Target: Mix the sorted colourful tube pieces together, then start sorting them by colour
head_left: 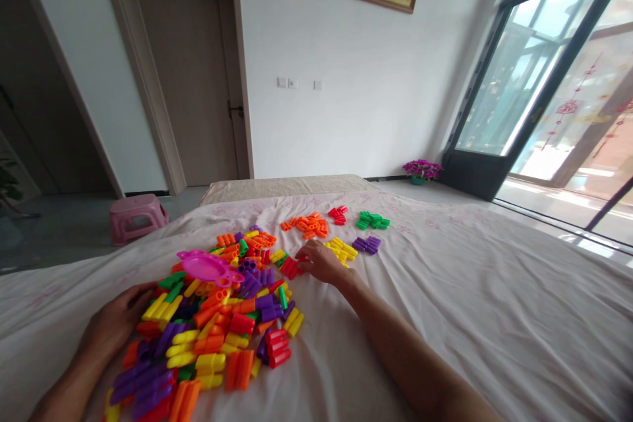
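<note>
A mixed heap of plastic building blocks (212,336), tube-shaped and joined side by side, lies on the cloth in red, orange, yellow, purple and green. At the heap's left edge rests my left hand (116,316), fingers loosely curved and apart, near yellow and green blocks; its fingertips are partly hidden. My right hand (321,260) reaches to the heap's far right side, with its fingers closed on a red block (291,268). A pink plastic plate-like piece (208,268) lies on top of the heap. Just beyond my right hand is a group of yellow blocks (343,249).
Separate groups of orange (309,225), red (338,214), green (373,220) and purple blocks (366,245) lie farther back on the pale cloth (469,290). A pink stool (138,217) stands left on the floor. Flowers (422,170) stand by the glass door.
</note>
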`<move>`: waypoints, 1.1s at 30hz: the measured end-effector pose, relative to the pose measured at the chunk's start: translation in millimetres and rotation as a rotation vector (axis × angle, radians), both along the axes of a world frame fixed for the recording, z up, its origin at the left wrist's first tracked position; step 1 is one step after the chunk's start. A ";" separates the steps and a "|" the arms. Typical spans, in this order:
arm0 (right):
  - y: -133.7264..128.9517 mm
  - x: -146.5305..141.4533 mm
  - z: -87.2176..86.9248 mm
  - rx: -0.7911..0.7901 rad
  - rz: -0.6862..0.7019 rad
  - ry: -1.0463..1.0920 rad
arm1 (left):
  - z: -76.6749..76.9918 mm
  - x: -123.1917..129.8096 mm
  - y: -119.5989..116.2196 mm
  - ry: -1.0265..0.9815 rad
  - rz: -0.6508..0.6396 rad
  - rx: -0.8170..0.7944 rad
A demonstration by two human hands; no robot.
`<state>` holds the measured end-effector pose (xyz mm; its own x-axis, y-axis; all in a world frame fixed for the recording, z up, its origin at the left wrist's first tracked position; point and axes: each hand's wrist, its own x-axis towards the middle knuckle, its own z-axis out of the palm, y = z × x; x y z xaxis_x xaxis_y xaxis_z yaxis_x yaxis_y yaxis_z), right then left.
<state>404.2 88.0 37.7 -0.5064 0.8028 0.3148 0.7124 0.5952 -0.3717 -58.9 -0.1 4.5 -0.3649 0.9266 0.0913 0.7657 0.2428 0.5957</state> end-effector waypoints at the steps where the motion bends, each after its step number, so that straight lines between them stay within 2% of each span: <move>1: -1.1 0.2 -0.3 -0.019 0.016 0.006 | -0.2 0.0 0.1 0.003 0.000 -0.002; 5: -4.1 -1.3 -1.4 -0.023 0.061 -0.062 | 0.7 0.7 -0.3 -0.010 -0.011 -0.005; 10: -8.0 -4.2 2.2 0.026 0.050 -0.161 | 1.9 0.7 -0.6 -0.020 -0.001 0.001; 15: -11.1 -5.5 5.2 -0.042 0.117 0.005 | -0.8 -1.6 1.4 -0.034 0.000 0.001; 21: -14.5 -10.4 5.0 -0.068 0.052 0.077 | -4.0 -2.6 1.4 -0.049 0.003 -0.015; 25: -14.6 -12.2 2.1 -0.202 0.043 0.140 | -1.9 0.1 -0.1 -0.076 -0.009 -0.008; 30: -16.2 -16.8 -1.1 -0.398 0.056 0.380 | 0.3 3.3 -1.1 -0.120 0.022 0.013; 33: -18.4 -20.5 -1.6 -0.534 0.092 0.539 | 8.9 10.2 -8.3 -0.071 0.105 0.122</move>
<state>383.7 69.6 36.2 -0.4649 0.8773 0.1188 0.3068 0.2856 -0.9079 -48.7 -8.3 13.4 -0.4683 0.8668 0.1713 0.6949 0.2415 0.6773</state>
